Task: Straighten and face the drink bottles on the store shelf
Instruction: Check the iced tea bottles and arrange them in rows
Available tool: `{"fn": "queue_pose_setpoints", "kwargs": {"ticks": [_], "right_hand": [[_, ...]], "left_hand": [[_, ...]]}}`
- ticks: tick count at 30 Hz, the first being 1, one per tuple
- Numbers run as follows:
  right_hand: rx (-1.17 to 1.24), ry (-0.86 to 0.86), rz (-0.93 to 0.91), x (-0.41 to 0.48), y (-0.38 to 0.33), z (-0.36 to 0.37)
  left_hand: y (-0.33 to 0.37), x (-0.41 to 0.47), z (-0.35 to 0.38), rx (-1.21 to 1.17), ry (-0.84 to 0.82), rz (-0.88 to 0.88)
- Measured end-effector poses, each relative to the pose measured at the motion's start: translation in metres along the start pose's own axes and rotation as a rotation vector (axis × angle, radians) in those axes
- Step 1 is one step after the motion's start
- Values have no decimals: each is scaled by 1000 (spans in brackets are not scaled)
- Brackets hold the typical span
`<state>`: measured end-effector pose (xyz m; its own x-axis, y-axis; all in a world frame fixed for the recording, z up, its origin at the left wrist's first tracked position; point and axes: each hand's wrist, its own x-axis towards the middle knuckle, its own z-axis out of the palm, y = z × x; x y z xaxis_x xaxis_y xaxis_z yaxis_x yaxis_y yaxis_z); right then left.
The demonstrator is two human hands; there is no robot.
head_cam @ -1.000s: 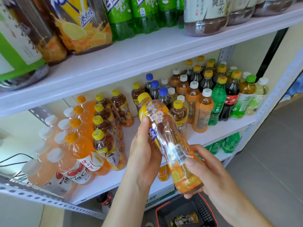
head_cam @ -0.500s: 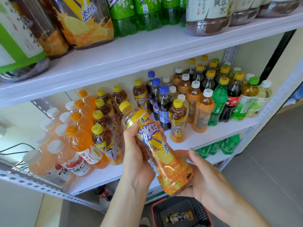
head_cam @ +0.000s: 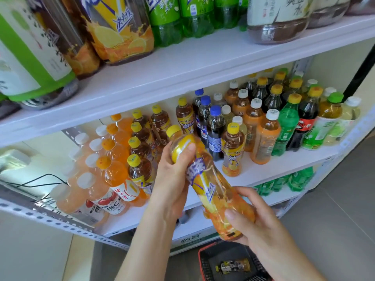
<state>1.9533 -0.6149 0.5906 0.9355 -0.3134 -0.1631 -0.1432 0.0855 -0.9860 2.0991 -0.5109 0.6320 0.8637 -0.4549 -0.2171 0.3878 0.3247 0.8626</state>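
Because it hangs tilted over the basket (head_cam: 203,258), tea bottle (head_cam: 205,179): held in front of the shelf, cap pointing up and left; a slip would likely drop it there.
Right hand (head_cam: 261,222): grip curled round the base.
Left hand (head_cam: 172,179): grip wrapped round the shoulder, thumb on the label.
Shelf (head_cam: 263,171): the free spot is narrow; a crooked set-down could topple the yellow-capped bottle (head_cam: 232,151).

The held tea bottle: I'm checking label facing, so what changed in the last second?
The tea bottle was rotated about its long axis: barcode side up before, front label up now. The left hand still grips its upper part, the right hand its base. Shelf bottles stayed put.
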Motion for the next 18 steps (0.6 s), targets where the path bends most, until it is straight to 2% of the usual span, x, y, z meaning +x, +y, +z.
{"fn": "queue_pose_setpoints", "kwargs": {"ticks": [1, 2, 4, 5, 8, 12, 15, 16, 18], "right_hand": [[-18, 21, -154, -9, 8, 9], [90, 53, -115, -9, 9, 13], [-150, 175, -148, -1, 9, 11], [-196, 173, -175, -1, 12, 18], [-410, 331, -335, 5, 24, 20], [-607, 419, -408, 14, 31, 32], [-546, 487, -388, 19, 36, 37], [-436, 483, -360, 19, 37, 40], [-45, 401, -207, 19, 35, 43]], "left_hand": [[3, 2, -3, 22, 18, 8], [6, 5, -7, 9, 27, 2], [10, 12, -13, -12, 66, -26], [11, 14, -14, -22, 83, -42], [16, 24, -18, 11, 109, -68], [23, 37, -25, 63, 96, -46], [28, 44, -30, 48, 35, -39], [30, 45, -32, 33, -2, -31], [37, 47, -37, -2, -74, -8]]}}
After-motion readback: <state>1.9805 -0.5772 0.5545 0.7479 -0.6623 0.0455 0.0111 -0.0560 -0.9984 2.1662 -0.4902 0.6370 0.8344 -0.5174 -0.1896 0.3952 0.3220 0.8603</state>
